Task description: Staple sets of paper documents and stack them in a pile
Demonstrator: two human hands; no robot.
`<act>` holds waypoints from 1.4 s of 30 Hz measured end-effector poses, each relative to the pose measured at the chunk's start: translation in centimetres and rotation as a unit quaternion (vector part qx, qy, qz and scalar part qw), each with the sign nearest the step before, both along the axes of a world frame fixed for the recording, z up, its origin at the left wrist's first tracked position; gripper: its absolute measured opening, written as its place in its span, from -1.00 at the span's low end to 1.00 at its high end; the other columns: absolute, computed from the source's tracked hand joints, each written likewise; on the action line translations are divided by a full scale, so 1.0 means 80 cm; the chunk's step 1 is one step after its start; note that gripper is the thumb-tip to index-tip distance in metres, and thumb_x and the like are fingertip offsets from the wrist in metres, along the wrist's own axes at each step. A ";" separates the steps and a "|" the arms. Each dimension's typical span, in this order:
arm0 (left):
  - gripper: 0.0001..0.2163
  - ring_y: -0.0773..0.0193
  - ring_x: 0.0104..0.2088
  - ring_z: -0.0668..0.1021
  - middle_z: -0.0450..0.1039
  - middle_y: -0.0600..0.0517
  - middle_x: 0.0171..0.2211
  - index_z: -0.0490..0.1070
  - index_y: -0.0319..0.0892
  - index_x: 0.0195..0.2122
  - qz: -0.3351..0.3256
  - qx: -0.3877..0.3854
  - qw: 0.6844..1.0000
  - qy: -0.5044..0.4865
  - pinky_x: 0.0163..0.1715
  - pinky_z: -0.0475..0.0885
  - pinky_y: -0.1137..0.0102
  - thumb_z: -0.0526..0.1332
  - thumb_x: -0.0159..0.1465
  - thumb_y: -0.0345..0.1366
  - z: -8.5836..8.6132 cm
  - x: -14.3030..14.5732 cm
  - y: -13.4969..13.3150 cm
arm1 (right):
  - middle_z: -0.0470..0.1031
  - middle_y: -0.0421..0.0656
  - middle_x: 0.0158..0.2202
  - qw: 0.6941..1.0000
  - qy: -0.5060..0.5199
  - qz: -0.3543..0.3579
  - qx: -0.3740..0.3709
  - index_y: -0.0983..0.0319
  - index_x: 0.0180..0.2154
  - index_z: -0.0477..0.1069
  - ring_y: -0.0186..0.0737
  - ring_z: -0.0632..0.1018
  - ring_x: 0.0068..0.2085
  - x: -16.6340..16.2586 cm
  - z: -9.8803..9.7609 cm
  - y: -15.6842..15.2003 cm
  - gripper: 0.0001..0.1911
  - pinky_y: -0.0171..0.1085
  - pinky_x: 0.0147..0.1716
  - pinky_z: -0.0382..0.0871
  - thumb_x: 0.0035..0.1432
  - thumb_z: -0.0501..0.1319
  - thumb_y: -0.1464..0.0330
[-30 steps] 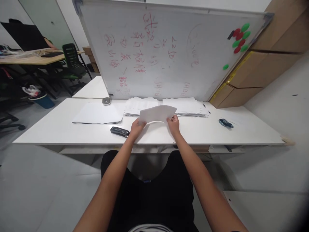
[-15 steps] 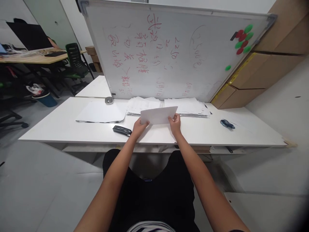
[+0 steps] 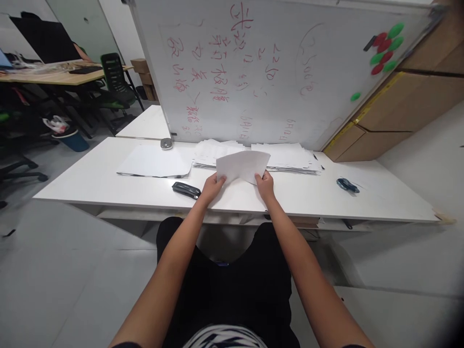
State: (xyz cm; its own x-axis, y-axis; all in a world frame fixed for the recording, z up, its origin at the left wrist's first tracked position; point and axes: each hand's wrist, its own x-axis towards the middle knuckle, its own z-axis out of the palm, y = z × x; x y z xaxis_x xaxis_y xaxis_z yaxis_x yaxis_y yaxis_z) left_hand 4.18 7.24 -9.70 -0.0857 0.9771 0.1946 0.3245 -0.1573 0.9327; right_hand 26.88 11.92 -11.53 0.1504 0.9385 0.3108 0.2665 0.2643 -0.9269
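Observation:
Between my two hands is a white sheaf of paper (image 3: 242,165), raised over the table and bent a little along its upper edge. My left hand (image 3: 213,187) pinches its lower left corner, thumb on the near face. At the lower right corner my right hand (image 3: 265,184) grips it the same way. Whether it is one sheet or several I cannot tell. A black stapler (image 3: 186,189) lies just left of my left hand. Behind the held paper are a left paper stack (image 3: 206,153) and a right paper stack (image 3: 290,157).
A whiteboard (image 3: 224,72) with red writing and magnets stands along the table's back. More paper (image 3: 155,162) and a computer mouse (image 3: 166,143) lie on the left. A dark blue tool (image 3: 347,185) lies right. Cardboard boxes (image 3: 391,106) are stacked behind at the right.
The paper's upper edge has gone from nearly straight to bent, and its lower edge now bows upward in the middle. Both hands still hold its corners. The view has shifted slightly.

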 end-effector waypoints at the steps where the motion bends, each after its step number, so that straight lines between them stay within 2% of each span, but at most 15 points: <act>1: -0.66 0.02 -0.04 0.52 0.53 -0.09 -0.06 0.48 -0.20 -0.07 0.008 0.000 1.000 0.016 -0.04 0.38 0.21 0.12 0.27 -0.10 0.000 0.001 0.002 | 0.51 -0.14 -0.37 1.000 -0.026 -0.011 0.006 0.23 -0.24 0.41 -0.18 0.45 -0.35 -0.001 0.000 -0.001 -0.68 -0.20 -0.28 0.33 0.08 0.13 0.15; 4: -0.66 -0.04 -0.04 0.52 0.53 -0.14 -0.09 0.43 -0.20 -0.01 0.035 0.003 0.996 0.083 -0.03 0.37 0.16 0.09 0.30 -0.14 0.003 0.011 0.002 | 0.45 -0.18 -0.49 0.992 -0.126 -0.011 0.017 0.21 -0.28 0.43 -0.20 0.40 -0.45 -0.003 0.002 -0.002 -0.68 -0.22 -0.36 0.28 0.12 0.11 0.12; 6: -0.60 -0.06 0.05 0.46 0.46 -0.19 0.01 0.33 -0.22 0.11 0.040 0.035 0.992 0.116 0.06 0.32 0.13 0.11 0.28 -0.19 0.011 0.021 -0.012 | 0.44 -0.18 -0.52 0.985 -0.170 -0.015 0.031 0.21 -0.30 0.44 -0.18 0.41 -0.46 -0.005 0.008 -0.006 -0.66 -0.21 -0.35 0.29 0.13 0.09 0.09; 8: -0.46 -0.04 0.19 0.34 0.29 -0.23 0.18 0.16 -0.26 0.23 0.024 0.097 0.987 0.122 0.18 0.21 0.14 0.16 0.24 -0.21 0.021 0.028 -0.043 | 0.46 -0.15 -0.50 0.985 -0.161 -0.042 0.051 0.22 -0.30 0.44 -0.15 0.44 -0.41 -0.005 0.013 -0.018 -0.62 -0.18 -0.30 0.31 0.15 0.09 0.05; 10: -0.36 0.02 0.28 0.22 0.10 -0.20 0.30 0.03 -0.22 0.31 -0.017 0.148 0.981 0.123 0.25 0.15 0.16 0.17 0.24 -0.17 0.034 0.022 -0.086 | 0.51 -0.11 -0.43 0.991 -0.092 -0.076 0.059 0.23 -0.28 0.45 -0.13 0.48 -0.34 0.000 0.013 -0.047 -0.60 -0.17 -0.25 0.34 0.14 0.12 0.03; 12: -0.36 0.02 0.31 0.16 0.05 -0.12 0.33 0.06 -0.12 0.30 -0.059 0.152 0.973 0.162 0.28 0.08 0.15 0.21 0.22 -0.12 0.047 -0.002 -0.128 | 0.54 -0.12 -0.37 0.996 0.029 -0.087 0.015 0.24 -0.26 0.45 -0.15 0.50 -0.31 0.009 0.004 -0.092 -0.60 -0.19 -0.28 0.38 0.08 0.21 0.03; 14: -0.39 -0.03 0.32 0.12 0.07 -0.09 0.32 0.20 -0.07 0.23 -0.080 0.121 0.960 0.241 0.30 0.01 0.11 0.26 0.17 -0.06 0.057 -0.043 -0.153 | 0.54 -0.16 -0.38 0.987 0.135 -0.037 -0.078 0.24 -0.25 0.46 -0.21 0.50 -0.39 0.020 -0.011 -0.147 -0.61 -0.22 -0.40 0.41 0.00 0.30 0.08; 15: -0.37 -0.08 0.32 0.10 0.06 -0.11 0.32 0.23 -0.10 0.22 -0.069 0.102 0.954 0.275 0.31 -0.03 0.07 0.29 0.13 -0.04 0.060 -0.068 -0.156 | 0.53 -0.17 -0.39 0.975 0.179 -0.012 -0.134 0.24 -0.25 0.47 -0.25 0.49 -0.45 0.024 -0.018 -0.176 -0.61 -0.25 -0.47 0.40 -0.04 0.33 0.10; 18: -0.25 -0.18 0.32 0.04 0.07 -0.17 0.31 0.16 -0.19 0.26 -0.048 0.050 0.933 0.353 0.28 -0.08 -0.04 0.33 0.08 -0.02 0.055 -0.140 -0.137 | 0.53 -0.20 -0.42 0.934 0.247 0.014 -0.257 0.25 -0.31 0.48 -0.34 0.41 -0.57 0.026 -0.032 -0.246 -0.64 -0.32 -0.67 0.30 -0.13 0.40 0.17; 21: -0.33 -0.08 0.25 0.21 0.18 -0.14 0.24 0.17 -0.15 0.24 -0.058 0.019 0.924 0.377 0.23 0.11 0.06 0.26 0.15 -0.03 0.039 -0.175 -0.109 | 0.54 -0.20 -0.40 0.917 0.265 0.020 -0.298 0.23 -0.34 0.48 -0.34 0.42 -0.57 0.016 -0.032 -0.280 -0.68 -0.32 -0.69 0.32 -0.13 0.40 0.19; 24: -0.51 0.06 0.17 0.35 0.27 -0.09 0.18 0.24 -0.12 0.18 -0.026 0.021 0.936 0.350 0.14 0.27 0.22 0.17 0.24 -0.09 0.026 -0.174 -0.099 | 0.55 -0.19 -0.38 0.917 0.270 0.037 -0.291 0.22 -0.34 0.49 -0.30 0.46 -0.54 0.008 -0.023 -0.285 -0.72 -0.28 -0.65 0.39 -0.07 0.39 0.19; 30: -0.59 0.14 0.22 0.32 0.27 -0.04 0.21 0.24 -0.09 0.16 0.032 0.045 0.948 0.313 0.15 0.25 0.31 0.10 0.30 -0.13 0.007 -0.162 -0.104 | 0.54 -0.18 -0.42 0.923 0.268 0.076 -0.266 0.23 -0.37 0.48 -0.31 0.46 -0.55 -0.001 0.000 -0.266 -0.73 -0.26 -0.61 0.43 -0.05 0.38 0.18; 36: -0.59 0.15 0.21 0.32 0.25 -0.02 0.22 0.23 -0.08 0.16 0.044 0.039 0.948 0.314 0.12 0.30 0.32 0.09 0.31 -0.14 0.007 -0.161 -0.104 | 0.59 -0.12 -0.32 0.918 0.266 0.090 -0.280 0.27 -0.22 0.49 -0.14 0.57 -0.37 -0.038 0.004 -0.250 -0.62 -0.19 -0.47 0.48 -0.05 0.37 0.17; 42: -0.60 0.17 0.21 0.33 0.25 -0.01 0.22 0.22 -0.05 0.16 0.046 0.028 0.946 0.320 0.13 0.30 0.31 0.08 0.31 -0.14 0.009 -0.159 -0.106 | 0.60 -0.08 -0.31 0.910 0.275 0.091 -0.297 0.29 -0.22 0.47 -0.08 0.58 -0.31 -0.055 0.004 -0.246 -0.60 -0.18 -0.45 0.48 -0.08 0.38 0.19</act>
State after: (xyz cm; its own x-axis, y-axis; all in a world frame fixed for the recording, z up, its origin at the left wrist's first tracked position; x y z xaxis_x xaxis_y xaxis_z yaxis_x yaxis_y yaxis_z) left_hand -8.53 -1.28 -8.98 -0.0179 0.9579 0.2867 0.8346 -0.1435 0.5318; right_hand 22.48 -7.75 -11.22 -0.0453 0.9413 -0.3346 -0.2782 -0.3336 -0.9007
